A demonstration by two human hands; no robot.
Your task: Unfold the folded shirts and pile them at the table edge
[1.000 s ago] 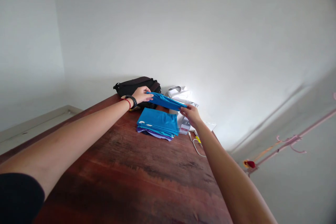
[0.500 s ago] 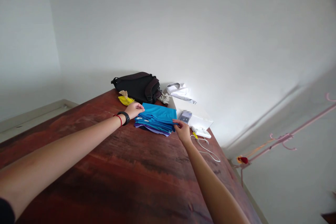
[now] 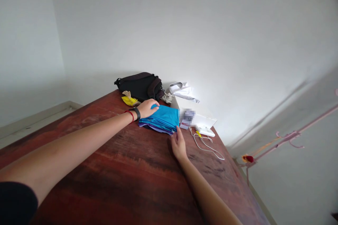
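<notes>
Blue cloth, aloft earlier, now down on folded pile, frame centre. Left hand laid palm-down on left edge, unclenched; right hand loose at lower-right corner, no grip. Probably best: left steadies, right nudges edges flush, no dragging.

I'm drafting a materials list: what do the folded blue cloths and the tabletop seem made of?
Folded blue cloths: probably smooth synthetic fabric, judging by the soft sheen and thin folds. Tabletop: apparently wood, reddish-brown, lightly glossy, with dark, streaky grain.
</notes>
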